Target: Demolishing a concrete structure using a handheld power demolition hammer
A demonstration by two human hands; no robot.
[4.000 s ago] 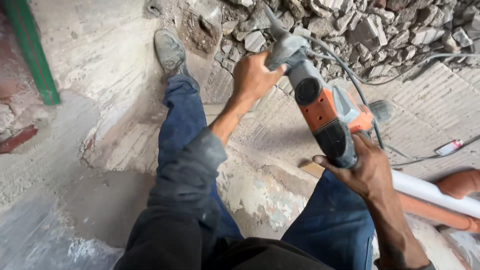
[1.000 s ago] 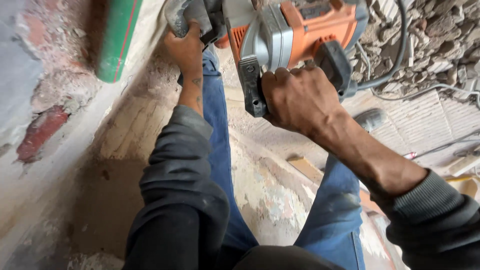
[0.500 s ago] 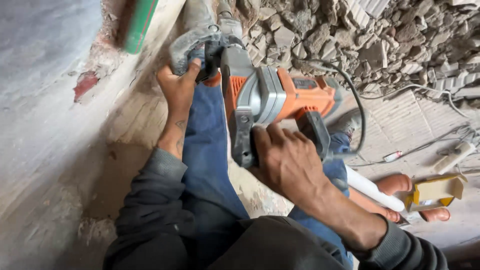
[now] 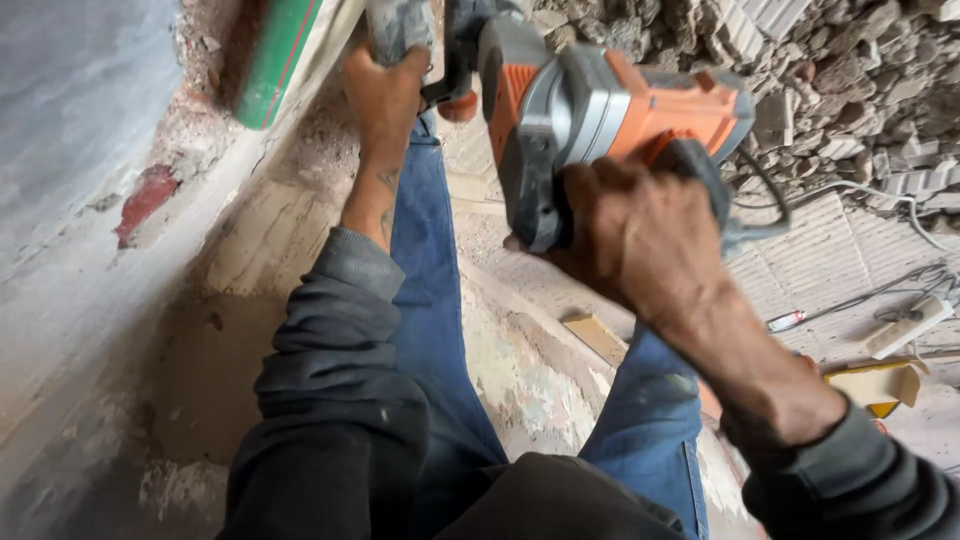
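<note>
An orange, grey and black power hammer drill [image 4: 610, 110] is held up in front of me, its front end pointing to the top of the view. My right hand [image 4: 625, 235] is closed around its rear black grip. My left hand [image 4: 385, 90] grips the grey side handle near the tool's front end. My legs in blue jeans [image 4: 435, 300] stretch out below the tool. The drill bit is out of view.
A rough plaster wall [image 4: 90, 150] with a green pipe [image 4: 275, 60] runs along the left. Rubble [image 4: 850, 80] is piled at the top right. Cables [image 4: 880, 290], a white power strip [image 4: 910, 325] and a small cardboard box [image 4: 875, 385] lie on the floor at right.
The drill has swung up from pointing at the floor and come closer to the camera. Both hands kept their grip. The view has tilted toward the left wall.
</note>
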